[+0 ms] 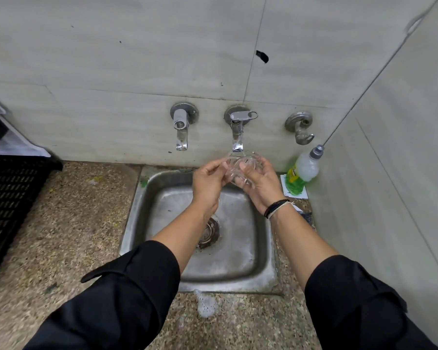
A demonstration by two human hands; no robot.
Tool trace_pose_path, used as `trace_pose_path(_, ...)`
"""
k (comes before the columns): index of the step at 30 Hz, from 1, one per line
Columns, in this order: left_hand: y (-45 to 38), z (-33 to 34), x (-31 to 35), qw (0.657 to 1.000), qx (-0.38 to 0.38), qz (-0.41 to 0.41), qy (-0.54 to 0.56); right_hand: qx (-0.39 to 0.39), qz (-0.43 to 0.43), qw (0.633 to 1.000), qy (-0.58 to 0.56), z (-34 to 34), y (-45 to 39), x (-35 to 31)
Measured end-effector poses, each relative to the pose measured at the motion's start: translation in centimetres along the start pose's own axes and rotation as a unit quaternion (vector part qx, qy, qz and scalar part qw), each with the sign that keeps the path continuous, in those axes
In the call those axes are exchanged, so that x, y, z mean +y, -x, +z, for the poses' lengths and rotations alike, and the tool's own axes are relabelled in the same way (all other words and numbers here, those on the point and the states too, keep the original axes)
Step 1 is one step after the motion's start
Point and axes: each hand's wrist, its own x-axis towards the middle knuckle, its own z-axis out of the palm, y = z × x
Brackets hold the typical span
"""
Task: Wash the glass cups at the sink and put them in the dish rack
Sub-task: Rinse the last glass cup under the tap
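Both of your hands are on the glass cup (240,168), and you hold it directly under the spout of the right-hand tap (237,133), over the back of the steel sink (238,269). Your right hand (257,184) cradles it from below and from the right, fingers curled around the wall and the thumb pressed on the near face. Your left hand (208,183) closes on the left side, with thumb and fingertips pinching near the rim. Neither hand is spread wide; both are wrapped partway around the glass.

Treat this cup as light but rigid and breakable. It looks like cut or patterned glass, so the ridges probably give your fingers some bite, yet wet glass is slippery, and any soap film makes it worse. Whether water is running from the spout cannot be told from this view. The steel basin and the stone counter (74,223) are both hard, so a drop from this height would likely chip or crack it.

Take hold around the body, not by the rim alone; a pinch on the thin edge is the weakest grip and puts stress where the glass is most fragile. Keep one palm under the base while the other turns it.

When you carry it over, the black slatted dish rack (8,198) sits well apart on your left, so a full one-handed wrap around the middle looks safest.
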Motion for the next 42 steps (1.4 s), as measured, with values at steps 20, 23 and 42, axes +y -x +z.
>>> trace_pose_path(20,-0.6,-0.4,-0.2,0.981,0.016,-0.12,0.149,-0.006,-0.318,0.735,0.599,1.1,1.5,-0.6)
trace_pose_path(23,0.4,0.7,-0.5,0.996,-0.011,-0.089,0.026,-0.029,-0.182,0.767,0.615,2.4,0.8,-1.9)
trace_pose_path(42,-1.9,-0.9,-0.7,0.997,0.041,0.044,-0.044,0.042,-0.218,0.809,0.544,2.6,-0.6,0.2)
